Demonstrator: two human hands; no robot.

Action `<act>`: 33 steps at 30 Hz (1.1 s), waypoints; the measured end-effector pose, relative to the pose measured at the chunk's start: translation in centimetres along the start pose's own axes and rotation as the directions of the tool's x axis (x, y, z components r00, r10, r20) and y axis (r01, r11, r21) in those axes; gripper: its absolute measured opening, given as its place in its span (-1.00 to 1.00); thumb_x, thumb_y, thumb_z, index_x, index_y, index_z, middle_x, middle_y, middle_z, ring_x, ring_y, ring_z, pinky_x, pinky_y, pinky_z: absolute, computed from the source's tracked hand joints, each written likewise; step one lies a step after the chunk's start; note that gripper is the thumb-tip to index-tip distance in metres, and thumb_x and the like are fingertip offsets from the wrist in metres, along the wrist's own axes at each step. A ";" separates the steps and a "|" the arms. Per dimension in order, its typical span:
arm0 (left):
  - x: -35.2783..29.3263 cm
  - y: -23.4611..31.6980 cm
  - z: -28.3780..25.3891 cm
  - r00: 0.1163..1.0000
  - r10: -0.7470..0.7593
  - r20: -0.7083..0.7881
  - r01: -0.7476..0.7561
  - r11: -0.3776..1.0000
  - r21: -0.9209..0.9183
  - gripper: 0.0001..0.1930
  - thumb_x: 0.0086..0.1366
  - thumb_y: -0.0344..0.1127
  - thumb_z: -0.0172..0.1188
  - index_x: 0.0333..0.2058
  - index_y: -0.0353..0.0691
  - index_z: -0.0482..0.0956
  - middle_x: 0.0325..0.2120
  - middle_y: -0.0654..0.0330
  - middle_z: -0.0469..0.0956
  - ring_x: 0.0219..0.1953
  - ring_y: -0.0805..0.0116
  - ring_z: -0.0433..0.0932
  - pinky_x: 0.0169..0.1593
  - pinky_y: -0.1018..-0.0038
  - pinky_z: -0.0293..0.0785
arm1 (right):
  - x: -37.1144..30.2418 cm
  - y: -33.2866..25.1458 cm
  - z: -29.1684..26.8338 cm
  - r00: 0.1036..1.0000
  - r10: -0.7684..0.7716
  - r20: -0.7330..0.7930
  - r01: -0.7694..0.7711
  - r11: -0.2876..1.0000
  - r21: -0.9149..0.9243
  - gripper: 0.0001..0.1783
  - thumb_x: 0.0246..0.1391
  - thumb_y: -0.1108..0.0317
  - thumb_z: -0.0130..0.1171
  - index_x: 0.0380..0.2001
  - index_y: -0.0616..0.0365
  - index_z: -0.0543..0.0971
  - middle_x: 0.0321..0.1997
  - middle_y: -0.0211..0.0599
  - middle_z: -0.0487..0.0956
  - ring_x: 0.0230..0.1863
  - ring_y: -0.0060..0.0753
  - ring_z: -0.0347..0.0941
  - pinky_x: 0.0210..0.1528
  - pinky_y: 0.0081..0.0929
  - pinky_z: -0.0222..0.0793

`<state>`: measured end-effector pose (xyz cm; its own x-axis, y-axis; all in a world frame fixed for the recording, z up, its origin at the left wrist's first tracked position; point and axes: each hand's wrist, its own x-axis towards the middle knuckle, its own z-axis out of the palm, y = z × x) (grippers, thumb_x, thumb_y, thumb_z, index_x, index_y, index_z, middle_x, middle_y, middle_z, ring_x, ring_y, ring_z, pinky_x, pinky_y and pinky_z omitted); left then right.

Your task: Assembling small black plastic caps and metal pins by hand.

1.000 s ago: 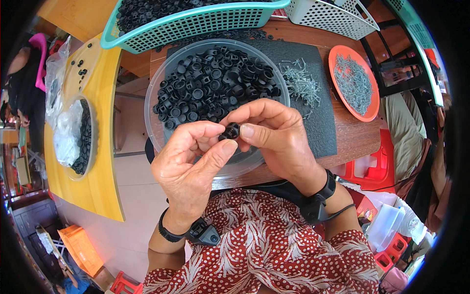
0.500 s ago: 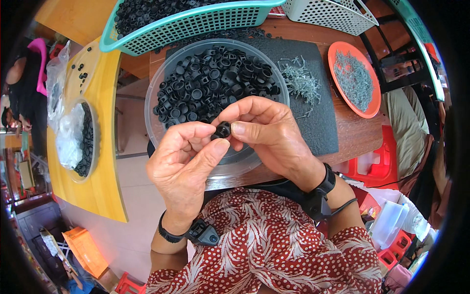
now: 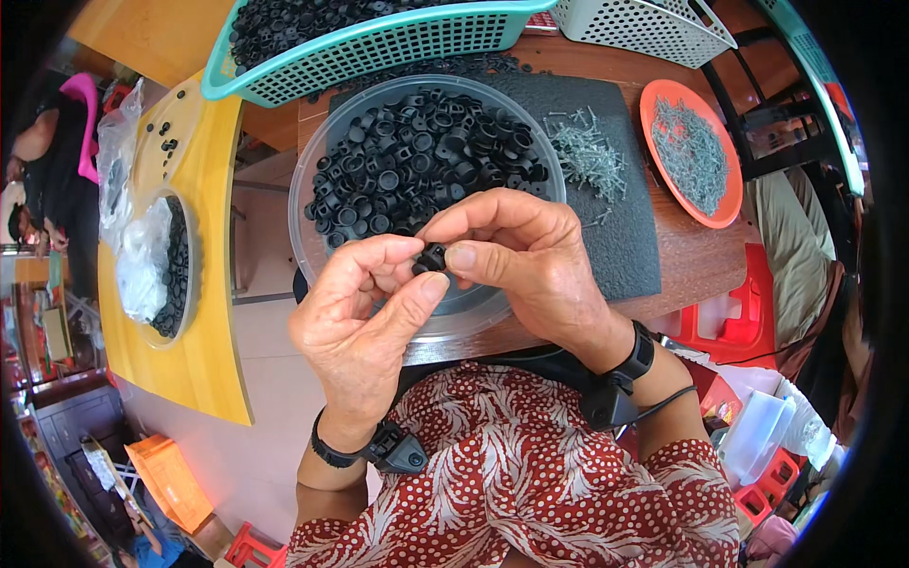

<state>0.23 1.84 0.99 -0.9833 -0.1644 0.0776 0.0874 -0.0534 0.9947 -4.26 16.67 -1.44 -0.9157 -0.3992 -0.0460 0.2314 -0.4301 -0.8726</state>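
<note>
Between my fingertips is a small black plastic part (image 3: 431,257), held over the near side of a clear round tub (image 3: 301,204). My left hand (image 3: 365,303) pinches it from the left with thumb and forefinger. From the right, my right hand (image 3: 521,260) grips the same part between thumb and forefinger; the other fingers curl behind. Many similar black plastic parts (image 3: 417,161) fill the tub. To its right, a loose heap of screws (image 3: 589,156) lies on a dark grey foam mat (image 3: 625,246).
An orange plate (image 3: 649,99) of screws stands right of the mat. Behind the tub are a teal basket (image 3: 379,59) of black parts and a white perforated basket (image 3: 644,33). A yellow table (image 3: 213,284) at left bears another tub and plastic bags. Red stools (image 3: 734,312) stand at right.
The black part has turned slightly between my fingertips. Both hands keep their pinch, and the whole view has shifted a little.
</note>
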 end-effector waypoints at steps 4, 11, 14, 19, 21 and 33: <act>-0.1 0.0 0.0 0.999 0.040 0.020 -0.040 0.999 0.019 -0.73 0.02 -0.63 0.26 -0.25 -0.40 0.49 -0.47 0.32 0.43 -0.43 0.66 0.36 -0.33 0.74 0.31 | -0.1 -0.2 0.1 1.000 -0.012 -0.001 0.012 1.000 -0.006 -0.81 -0.04 0.59 0.14 -0.28 0.25 0.55 -0.34 -0.39 0.56 -0.31 -0.65 0.44 -0.23 -0.67 0.40; -0.1 -0.2 0.2 0.997 0.079 -0.006 -0.079 0.997 -0.001 -0.74 0.01 -0.63 0.27 -0.29 -0.38 0.46 -0.47 0.30 0.44 -0.44 0.66 0.36 -0.34 0.74 0.31 | -0.1 -0.3 0.1 0.999 -0.043 0.002 0.043 0.999 -0.004 -0.80 -0.05 0.61 0.14 -0.29 0.25 0.56 -0.32 -0.37 0.57 -0.30 -0.64 0.45 -0.20 -0.66 0.40; -0.1 -0.1 0.2 0.997 0.076 -0.005 -0.076 0.997 -0.008 -0.75 0.01 -0.63 0.27 -0.31 -0.37 0.45 -0.47 0.30 0.45 -0.45 0.66 0.37 -0.35 0.75 0.33 | 0.0 -0.4 0.2 1.000 -0.001 -0.015 0.002 1.000 0.014 -0.80 -0.06 0.60 0.14 -0.29 0.25 0.56 -0.33 -0.37 0.57 -0.31 -0.64 0.45 -0.21 -0.66 0.40; 0.2 0.0 0.0 1.000 0.001 -0.023 -0.003 0.998 -0.063 -0.76 0.01 -0.64 0.26 -0.30 -0.38 0.47 -0.47 0.29 0.47 -0.45 0.66 0.40 -0.35 0.76 0.35 | 0.1 -0.5 0.2 1.000 0.014 -0.019 -0.014 1.000 0.006 -0.80 -0.06 0.59 0.15 -0.28 0.25 0.57 -0.34 -0.38 0.57 -0.31 -0.65 0.44 -0.23 -0.66 0.39; 0.2 0.0 -0.1 1.000 -0.013 -0.024 0.011 0.997 -0.071 -0.76 0.01 -0.64 0.26 -0.30 -0.39 0.47 -0.48 0.28 0.48 -0.45 0.65 0.41 -0.35 0.76 0.35 | 0.0 -0.8 0.6 0.999 -0.033 -0.024 0.032 0.999 -0.040 -0.79 -0.06 0.59 0.15 -0.27 0.26 0.57 -0.35 -0.39 0.57 -0.31 -0.66 0.44 -0.24 -0.66 0.39; 0.2 -0.1 -0.2 0.999 -0.024 -0.021 0.022 0.995 -0.096 -0.77 0.02 -0.65 0.24 -0.30 -0.41 0.46 -0.48 0.26 0.49 -0.47 0.65 0.42 -0.39 0.77 0.35 | 0.0 -0.7 0.7 0.999 -0.019 -0.039 0.018 0.999 -0.027 -0.79 -0.06 0.62 0.12 -0.27 0.28 0.55 -0.35 -0.39 0.56 -0.31 -0.65 0.44 -0.23 -0.66 0.39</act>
<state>0.10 1.60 0.94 -0.9816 -0.1838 0.0521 0.0806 -0.1515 0.9852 -4.16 16.44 -0.50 -0.9320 -0.3592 -0.0487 0.2063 -0.4152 -0.8860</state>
